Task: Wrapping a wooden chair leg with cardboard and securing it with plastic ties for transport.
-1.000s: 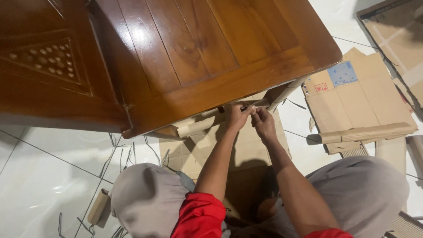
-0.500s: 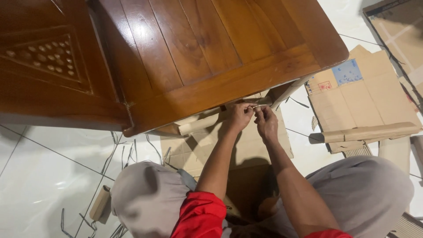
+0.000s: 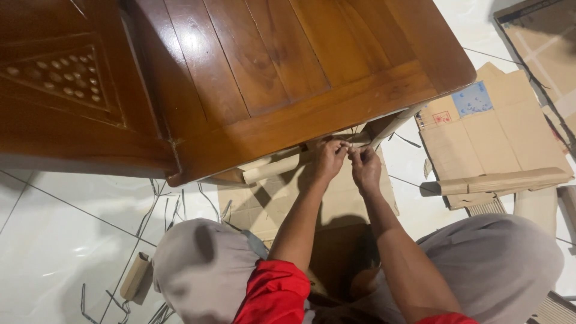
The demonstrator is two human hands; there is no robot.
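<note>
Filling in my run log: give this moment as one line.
left hand pinching wrapped table leg | right hand beside it, touching | cardboard roll under wooden table

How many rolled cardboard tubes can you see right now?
3: one under the table edge beside the left hand, at; one on the flattened box at right; one short one on the floor, lower left. Others may be hidden.

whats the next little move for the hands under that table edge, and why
Probably keep both hands pinched and draw the piece out a little toward the body. The left hand and right hand meet fingertip to fingertip under the wooden table edge, beside the cardboard roll, and what they pinch is too small to tell.
</note>
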